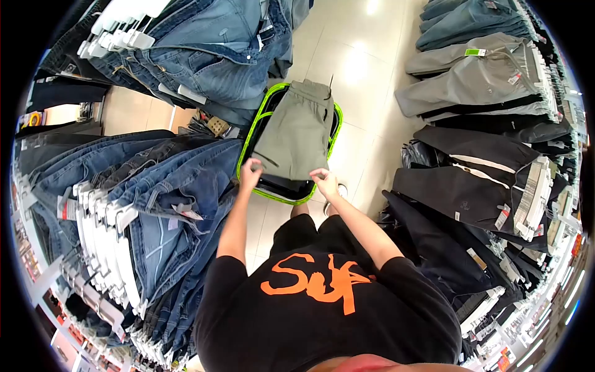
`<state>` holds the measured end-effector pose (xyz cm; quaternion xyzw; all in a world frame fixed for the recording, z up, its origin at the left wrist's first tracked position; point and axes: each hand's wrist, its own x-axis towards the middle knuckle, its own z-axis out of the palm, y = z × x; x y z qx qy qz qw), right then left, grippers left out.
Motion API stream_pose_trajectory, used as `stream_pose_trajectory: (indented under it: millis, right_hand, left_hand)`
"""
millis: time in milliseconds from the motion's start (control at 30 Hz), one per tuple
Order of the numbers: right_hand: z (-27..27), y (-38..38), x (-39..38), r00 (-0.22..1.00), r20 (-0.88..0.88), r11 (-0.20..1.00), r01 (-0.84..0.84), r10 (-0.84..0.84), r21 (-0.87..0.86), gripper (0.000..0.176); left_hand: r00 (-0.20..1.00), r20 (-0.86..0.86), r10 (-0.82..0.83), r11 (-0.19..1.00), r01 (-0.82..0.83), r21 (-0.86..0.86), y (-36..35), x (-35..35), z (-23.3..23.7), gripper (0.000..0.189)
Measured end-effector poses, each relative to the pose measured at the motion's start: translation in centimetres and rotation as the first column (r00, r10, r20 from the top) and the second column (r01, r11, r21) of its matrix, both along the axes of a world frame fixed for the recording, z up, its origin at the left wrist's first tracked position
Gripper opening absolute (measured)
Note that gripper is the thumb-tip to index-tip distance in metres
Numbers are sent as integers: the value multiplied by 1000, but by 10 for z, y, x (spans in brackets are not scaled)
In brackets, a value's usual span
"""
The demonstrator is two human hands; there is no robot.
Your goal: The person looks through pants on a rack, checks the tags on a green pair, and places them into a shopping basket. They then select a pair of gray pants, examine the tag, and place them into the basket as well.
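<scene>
Two bare arms are held extended forward and down, elbows slightly bent. The left hand (250,168) is seen knuckles up, its fingers curled and closed in a pinch. The right hand (325,181) is held near it but apart, its fingers likewise pinched closed.

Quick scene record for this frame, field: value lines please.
setting: shop aisle, tiled floor
left hand: fingers pinch near edge of olive garment
right hand: pinches same edge
basket: green-rimmed, on floor, under the garment
left racks: jeans on hangers
right racks: grey trousers, black trousers
</scene>
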<state>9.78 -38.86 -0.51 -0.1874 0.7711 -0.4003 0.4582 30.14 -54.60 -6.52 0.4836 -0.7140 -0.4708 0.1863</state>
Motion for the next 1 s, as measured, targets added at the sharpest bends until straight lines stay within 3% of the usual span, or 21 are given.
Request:
stream_pose_trajectory:
  millis: [33, 100, 167, 233, 300, 367, 467, 567, 733, 833, 900, 1000]
  right_hand:
    - [-9, 1, 5, 998, -32, 991, -57, 61, 118, 11]
    - [-33, 6, 19, 995, -32, 975, -89, 97, 202, 11]
    - [-49, 11, 26, 989, -30, 947, -129, 144, 293, 10]
    - [-52, 16, 33, 983, 4, 950, -176, 182, 257, 12]
    - [-59, 25, 41, 981, 66, 946, -193, 182, 262, 13]
    - [-69, 35, 51, 982, 158, 994, -108, 102, 32, 14]
    - [-74, 48, 64, 967, 214, 988, -151, 140, 32, 14]
    - [-66, 49, 70, 949, 253, 979, -201, 185, 36, 14]
    - [-53, 38, 73, 936, 317, 970, -204, 154, 129, 16]
    - [-49, 41, 80, 922, 351, 973, -209, 164, 95, 16]
    - [-45, 44, 82, 914, 360, 965, -240, 186, 110, 16]
    - [-44, 51, 87, 894, 404, 956, -266, 195, 127, 17]
  left_hand:
    - [998, 66, -20, 1000, 20, 2, 9, 10, -24, 18]
    - [964, 254, 76, 982, -117, 150, 22, 10, -37, 18]
    - [955, 265, 134, 969, -183, 167, 27, 10, -40, 19]
    - [931, 344, 124, 964, -196, 182, 25, 13, -38, 18]
    - [944, 302, 136, 967, -193, 167, 24, 22, -35, 15]
    - [937, 322, 138, 966, -199, 165, 23, 29, -27, 15]
    - [919, 364, 154, 975, -201, 95, 32, 42, -27, 14]
    - [923, 344, 174, 959, -238, 155, 39, 54, -30, 14]
    - [923, 342, 175, 973, -216, 86, 39, 58, -39, 14]
    - [921, 337, 195, 974, -221, 40, 37, 57, -32, 13]
    - [854, 461, 240, 955, -293, 47, 40, 59, -28, 12]
    - [855, 438, 276, 943, -328, 46, 48, 64, -24, 13]
